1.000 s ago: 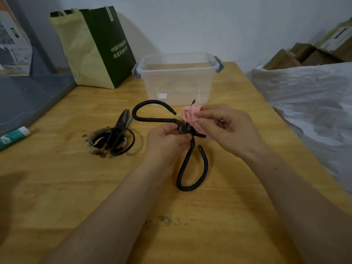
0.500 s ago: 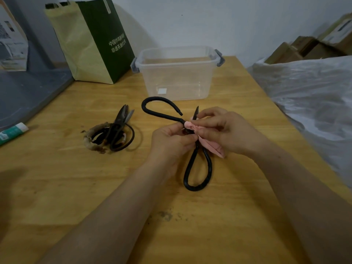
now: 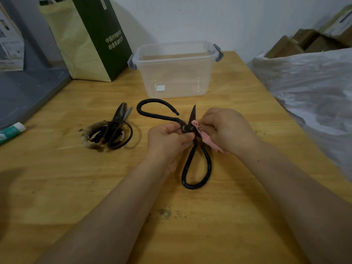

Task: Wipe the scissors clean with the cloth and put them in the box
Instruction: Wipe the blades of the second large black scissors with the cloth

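Black iron scissors (image 3: 196, 168) with big loop handles lie spread open over the wooden table, one blade tip pointing up toward the box. My left hand (image 3: 167, 141) pinches them at the pivot. My right hand (image 3: 226, 130) pinches a small pink cloth (image 3: 207, 140) against the base of the blade, just right of the pivot. The clear plastic box (image 3: 175, 71) with grey latches stands open and empty behind the scissors.
A second pair of scissors (image 3: 114, 130) with wrapped handles lies left of my hands. A green and yellow bag (image 3: 89, 39) stands at the back left, a tube (image 3: 11, 131) at the left edge, plastic sheeting (image 3: 314, 96) to the right.
The pink cloth has slid from the blade tip down to the pivot, uncovering the blade. The upper handle has swung slightly left. My view has tilted down a little.
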`<state>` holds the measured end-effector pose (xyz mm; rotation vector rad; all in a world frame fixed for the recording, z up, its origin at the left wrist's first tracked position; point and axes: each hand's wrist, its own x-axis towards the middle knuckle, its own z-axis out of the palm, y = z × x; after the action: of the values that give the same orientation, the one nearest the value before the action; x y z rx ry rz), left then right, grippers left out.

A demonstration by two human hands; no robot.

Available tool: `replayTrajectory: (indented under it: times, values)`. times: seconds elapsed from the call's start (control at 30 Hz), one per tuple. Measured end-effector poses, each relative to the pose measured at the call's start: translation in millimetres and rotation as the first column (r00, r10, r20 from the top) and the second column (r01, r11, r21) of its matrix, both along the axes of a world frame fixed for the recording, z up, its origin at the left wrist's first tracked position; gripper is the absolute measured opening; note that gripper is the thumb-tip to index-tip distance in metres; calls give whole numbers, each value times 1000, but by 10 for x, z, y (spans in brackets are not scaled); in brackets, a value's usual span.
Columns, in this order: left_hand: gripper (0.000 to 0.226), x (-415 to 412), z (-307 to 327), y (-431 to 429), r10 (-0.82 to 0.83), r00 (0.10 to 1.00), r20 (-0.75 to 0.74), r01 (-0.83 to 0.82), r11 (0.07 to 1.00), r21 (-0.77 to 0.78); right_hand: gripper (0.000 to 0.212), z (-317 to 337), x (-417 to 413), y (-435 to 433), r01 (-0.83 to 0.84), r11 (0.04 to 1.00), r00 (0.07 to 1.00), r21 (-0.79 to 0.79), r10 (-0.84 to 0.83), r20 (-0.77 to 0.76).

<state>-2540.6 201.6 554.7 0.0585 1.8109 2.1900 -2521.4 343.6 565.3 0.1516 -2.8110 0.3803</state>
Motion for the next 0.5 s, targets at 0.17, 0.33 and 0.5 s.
replayTrajectory:
  times: [0.17,0.33,0.5]
  values:
    - [27,-10,-1,2,-3,1000,6,3,1000,-8,24,-2,-3,76,152,982,973,-113,-168,-156]
    - [27,-9,-13,-12,-47,999,-17,46,999,-9,20,-44,13,12,-97,929,991,-358,58,-117]
    - [28,-17,2,-19,-39,999,18,40,998,-54,17,-5,3,42,-138,931,990,-337,135,-33]
